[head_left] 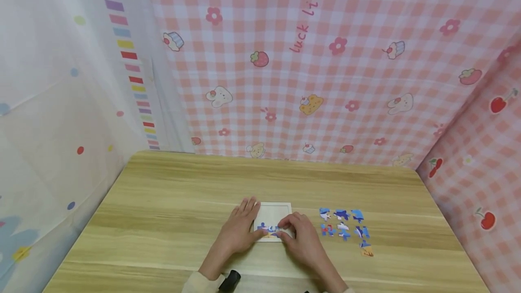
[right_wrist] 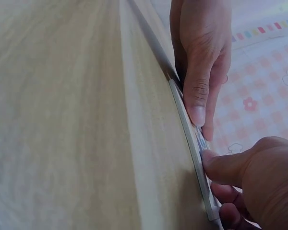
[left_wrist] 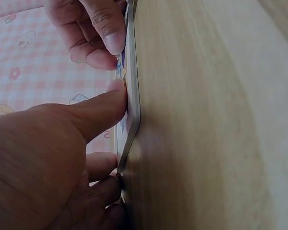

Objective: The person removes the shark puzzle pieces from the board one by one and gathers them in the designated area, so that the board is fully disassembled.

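A white puzzle tray [head_left: 273,212] lies on the table, with a few joined blue and yellow jigsaw pieces [head_left: 263,226] along its near side. My left hand [head_left: 239,229] rests at the tray's left edge, fingers extended, its thumb pressing on the pieces. From the right, my right hand [head_left: 304,237] pinches a jigsaw piece [head_left: 278,229] between thumb and index finger at the end of that row. The fingers largely cover this piece. In the left wrist view the left thumb [left_wrist: 103,108] touches the tray's surface; the right wrist view shows both thumbs close together over it.
Several loose jigsaw pieces [head_left: 342,214] lie in rough rows right of the tray, one yellow-and-blue piece [head_left: 366,248] nearest the front. The wooden table [head_left: 183,193] meets a pink checked cloth [head_left: 285,116] behind and hanging cloths at both sides.
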Tool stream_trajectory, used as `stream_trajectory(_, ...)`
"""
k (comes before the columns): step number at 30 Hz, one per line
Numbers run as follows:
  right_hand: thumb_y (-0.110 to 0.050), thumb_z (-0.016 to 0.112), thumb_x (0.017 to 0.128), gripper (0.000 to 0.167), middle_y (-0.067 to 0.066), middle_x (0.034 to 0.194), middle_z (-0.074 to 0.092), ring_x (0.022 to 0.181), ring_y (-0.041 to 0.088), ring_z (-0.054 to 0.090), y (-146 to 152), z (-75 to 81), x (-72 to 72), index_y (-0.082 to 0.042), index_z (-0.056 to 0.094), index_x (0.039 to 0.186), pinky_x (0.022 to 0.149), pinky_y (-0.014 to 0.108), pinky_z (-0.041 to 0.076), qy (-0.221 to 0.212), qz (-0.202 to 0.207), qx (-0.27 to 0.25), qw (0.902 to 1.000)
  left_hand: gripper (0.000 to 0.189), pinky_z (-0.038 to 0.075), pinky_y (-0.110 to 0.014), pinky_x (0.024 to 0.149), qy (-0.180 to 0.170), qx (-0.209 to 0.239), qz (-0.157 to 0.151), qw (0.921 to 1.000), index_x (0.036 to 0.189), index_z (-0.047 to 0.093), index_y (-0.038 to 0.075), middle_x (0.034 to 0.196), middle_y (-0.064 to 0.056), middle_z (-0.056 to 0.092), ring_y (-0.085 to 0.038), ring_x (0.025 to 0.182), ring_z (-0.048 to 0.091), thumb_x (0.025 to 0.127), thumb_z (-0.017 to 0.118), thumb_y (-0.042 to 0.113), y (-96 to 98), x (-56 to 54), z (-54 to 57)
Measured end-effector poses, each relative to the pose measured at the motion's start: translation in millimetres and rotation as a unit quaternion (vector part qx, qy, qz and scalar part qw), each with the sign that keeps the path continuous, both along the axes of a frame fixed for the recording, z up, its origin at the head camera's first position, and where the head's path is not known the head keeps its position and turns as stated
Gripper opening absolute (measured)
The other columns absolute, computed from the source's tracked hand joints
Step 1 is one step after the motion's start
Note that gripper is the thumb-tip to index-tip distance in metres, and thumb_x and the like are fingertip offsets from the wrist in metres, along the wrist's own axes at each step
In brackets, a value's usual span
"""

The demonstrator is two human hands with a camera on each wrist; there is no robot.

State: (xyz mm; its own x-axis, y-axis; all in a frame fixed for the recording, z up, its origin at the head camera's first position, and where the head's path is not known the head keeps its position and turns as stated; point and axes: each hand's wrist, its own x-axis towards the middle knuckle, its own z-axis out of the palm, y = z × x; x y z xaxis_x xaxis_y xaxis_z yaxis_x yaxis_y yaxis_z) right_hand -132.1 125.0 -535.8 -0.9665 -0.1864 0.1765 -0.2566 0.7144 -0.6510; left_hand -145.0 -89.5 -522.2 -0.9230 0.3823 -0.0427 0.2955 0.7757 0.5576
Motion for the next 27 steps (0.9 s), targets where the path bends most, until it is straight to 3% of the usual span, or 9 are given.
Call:
stream_trajectory(8, -0.015, 0.084, 0.084, 0.019, -0.01, 0.084, 0.064, 0.079, 0.008, 0.05, -2, 1.3, 1.3, -0.023, 0.069, 0.092, 0.069, 0.021, 0.041, -0.015, -0.016, -0.019, 0.9996, 0.083, 0.019, -0.058, 0.129, -0.013, 0.004, -0.009, 0.9999, 0.158, 0.033, -0.001, 0.169, -0.021, 0.021, -0.04, 0.159, 0.017, 0.096, 0.069, 0.039, -3.0, -3.0, -0.4)
stream_trajectory(17, -0.003, 0.078, 0.086, 0.021, -0.007, 0.082, 0.067, 0.07, 0.006, 0.056, 7, 5.8, 5.3, -0.016, 0.07, 0.1, 0.061, 0.017, 0.046, -0.086, -0.027, -0.124, 0.9881, 0.084, 0.018, -0.062, 0.128, -0.007, 0.017, -0.018, 0.9997, 0.157, 0.034, -0.004, 0.168, -0.024, 0.023, -0.044, 0.157, 0.019, 0.094, 0.071, 0.037, -3.3, -1.7, 2.7)
stream_trajectory(27, -0.011, 0.079, 0.088, 0.014, -0.007, 0.085, 0.071, 0.078, 0.009, 0.065, 29, 15.6, 10.0, -0.022, 0.073, 0.094, 0.072, 0.019, 0.055, -0.115, -0.056, -0.14, 0.9818, 0.084, 0.018, -0.058, 0.13, -0.022, 0.005, -0.012, 0.9997, 0.158, 0.032, -0.002, 0.17, -0.021, 0.022, -0.04, 0.159, 0.017, 0.095, 0.07, 0.039, -4.3, -1.1, 5.5)
